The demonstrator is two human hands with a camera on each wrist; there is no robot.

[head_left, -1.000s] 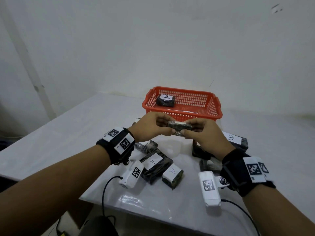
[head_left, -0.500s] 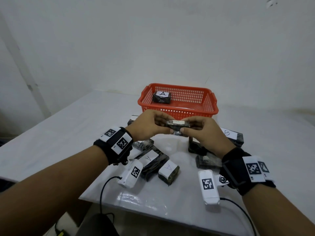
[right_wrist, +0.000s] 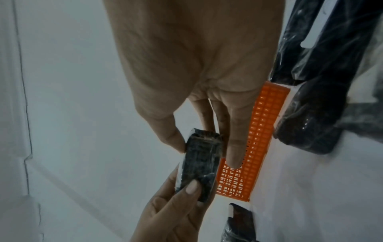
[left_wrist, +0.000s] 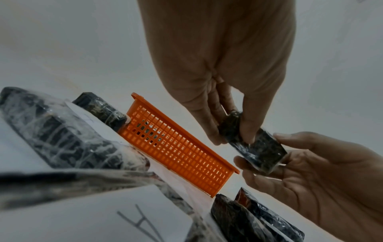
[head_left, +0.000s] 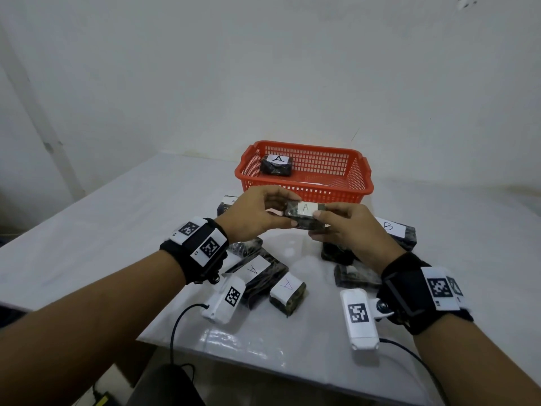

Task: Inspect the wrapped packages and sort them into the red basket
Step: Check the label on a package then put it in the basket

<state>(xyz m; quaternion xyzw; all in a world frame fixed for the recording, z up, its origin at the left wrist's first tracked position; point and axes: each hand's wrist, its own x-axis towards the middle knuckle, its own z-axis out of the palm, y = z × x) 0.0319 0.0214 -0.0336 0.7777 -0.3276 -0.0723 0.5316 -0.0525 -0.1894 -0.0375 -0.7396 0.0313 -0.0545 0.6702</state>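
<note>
Both hands hold one small dark wrapped package [head_left: 305, 214] above the table, in front of the red basket [head_left: 360, 183]. Its white label, marked A, faces up. My left hand [head_left: 263, 213] pinches its left end; my right hand [head_left: 339, 227] pinches its right end. The left wrist view shows the package [left_wrist: 257, 147] between thumb and fingers of both hands. In the right wrist view the package [right_wrist: 199, 165] is seen end-on beside the basket [right_wrist: 259, 147]. One wrapped package marked A [head_left: 277, 166] lies inside the basket at its back left.
Several more wrapped packages lie on the white table [head_left: 87, 230] under and around my hands: two marked A [head_left: 288, 293] near the front, one marked B [head_left: 396, 231] at the right. White walls stand behind and to the left. Cables hang off the table's near edge.
The package has been turned in my hands so its white A label now faces up; before, only its dark edge showed. Both hands stayed in front of the basket.
</note>
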